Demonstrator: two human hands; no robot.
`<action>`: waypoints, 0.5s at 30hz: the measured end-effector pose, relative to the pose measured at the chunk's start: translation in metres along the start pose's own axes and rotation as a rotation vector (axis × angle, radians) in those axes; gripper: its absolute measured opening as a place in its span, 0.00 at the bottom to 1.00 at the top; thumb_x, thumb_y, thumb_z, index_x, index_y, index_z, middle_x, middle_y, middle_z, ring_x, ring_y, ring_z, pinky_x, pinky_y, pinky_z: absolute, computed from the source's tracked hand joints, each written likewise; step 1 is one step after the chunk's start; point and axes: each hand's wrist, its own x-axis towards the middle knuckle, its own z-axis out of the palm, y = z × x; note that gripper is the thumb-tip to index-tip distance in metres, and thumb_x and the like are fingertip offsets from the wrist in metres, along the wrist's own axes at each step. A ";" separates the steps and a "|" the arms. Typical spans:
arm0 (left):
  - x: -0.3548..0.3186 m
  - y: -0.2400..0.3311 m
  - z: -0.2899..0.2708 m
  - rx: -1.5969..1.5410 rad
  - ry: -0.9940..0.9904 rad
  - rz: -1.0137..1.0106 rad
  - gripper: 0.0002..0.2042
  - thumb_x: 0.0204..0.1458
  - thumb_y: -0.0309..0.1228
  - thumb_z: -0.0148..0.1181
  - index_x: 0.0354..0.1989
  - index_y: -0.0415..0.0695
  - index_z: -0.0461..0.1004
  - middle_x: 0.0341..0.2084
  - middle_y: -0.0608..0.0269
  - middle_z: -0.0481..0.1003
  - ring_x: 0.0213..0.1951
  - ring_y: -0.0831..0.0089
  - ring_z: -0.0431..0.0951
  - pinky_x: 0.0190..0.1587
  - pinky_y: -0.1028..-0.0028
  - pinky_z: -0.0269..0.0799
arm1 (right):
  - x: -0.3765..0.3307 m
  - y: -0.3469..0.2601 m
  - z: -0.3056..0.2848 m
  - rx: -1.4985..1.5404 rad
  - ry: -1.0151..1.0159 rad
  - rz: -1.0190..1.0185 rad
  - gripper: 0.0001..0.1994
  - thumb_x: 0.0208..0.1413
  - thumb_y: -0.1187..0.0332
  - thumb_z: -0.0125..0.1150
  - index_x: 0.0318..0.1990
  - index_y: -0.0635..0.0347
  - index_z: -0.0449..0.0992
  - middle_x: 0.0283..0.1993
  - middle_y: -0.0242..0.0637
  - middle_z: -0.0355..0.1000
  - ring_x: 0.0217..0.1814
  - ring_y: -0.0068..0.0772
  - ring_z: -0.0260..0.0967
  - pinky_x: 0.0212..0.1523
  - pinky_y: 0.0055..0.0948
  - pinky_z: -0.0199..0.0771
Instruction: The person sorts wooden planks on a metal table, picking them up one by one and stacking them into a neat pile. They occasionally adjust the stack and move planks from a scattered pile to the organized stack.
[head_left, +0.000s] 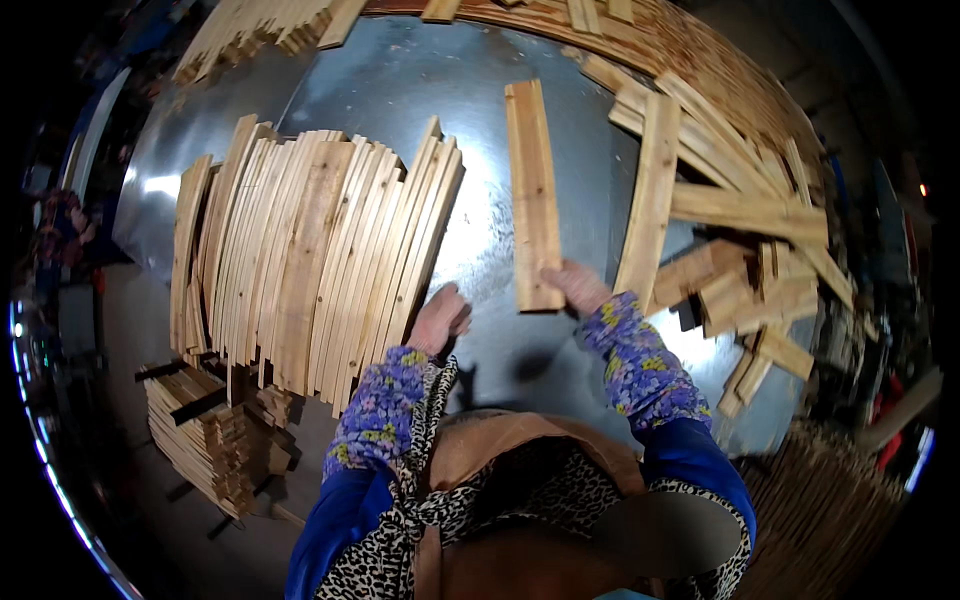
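A single wooden board (pixel 535 195) lies lengthwise on the metal tabletop, pointing away from me. My right hand (pixel 578 287) grips its near end at the right edge, thumb on top and the other fingers partly hidden. My left hand (pixel 440 318) is closed with its fingers curled in, and nothing shows in it. It is just right of the near end of a wide row of wooden boards (pixel 315 260), most of them standing on edge side by side. One board in that row shows its broad face.
At the right, a loose heap of boards (pixel 745 215) and short offcuts (pixel 755 300) covers the metal table (pixel 400 75). More boards (pixel 260 30) lie along the far edge, by a plywood sheet (pixel 690 45). A stack of boards (pixel 200 440) stands below the table at the left.
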 end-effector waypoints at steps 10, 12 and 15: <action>-0.053 0.067 0.076 0.820 0.181 -0.194 0.28 0.62 0.35 0.64 0.68 0.35 0.72 0.56 0.47 0.82 0.57 0.51 0.83 0.66 0.59 0.75 | -0.022 0.051 0.000 -0.821 0.938 0.065 0.53 0.50 0.44 0.76 0.80 0.57 0.57 0.60 0.64 0.78 0.64 0.66 0.77 0.69 0.50 0.75; -0.067 0.035 0.046 1.412 0.366 0.011 0.24 0.64 0.33 0.62 0.67 0.38 0.73 0.65 0.41 0.75 0.63 0.43 0.77 0.66 0.55 0.73 | -0.016 0.023 0.025 -0.370 0.801 0.123 0.48 0.53 0.52 0.74 0.79 0.61 0.59 0.63 0.64 0.77 0.65 0.59 0.78 0.68 0.48 0.76; -0.109 0.042 0.020 1.623 0.347 0.407 0.27 0.58 0.28 0.61 0.69 0.41 0.72 0.69 0.48 0.71 0.73 0.49 0.67 0.72 0.55 0.65 | 0.001 0.034 0.046 -0.274 0.570 0.234 0.40 0.58 0.53 0.73 0.73 0.65 0.67 0.62 0.60 0.80 0.63 0.58 0.80 0.66 0.47 0.76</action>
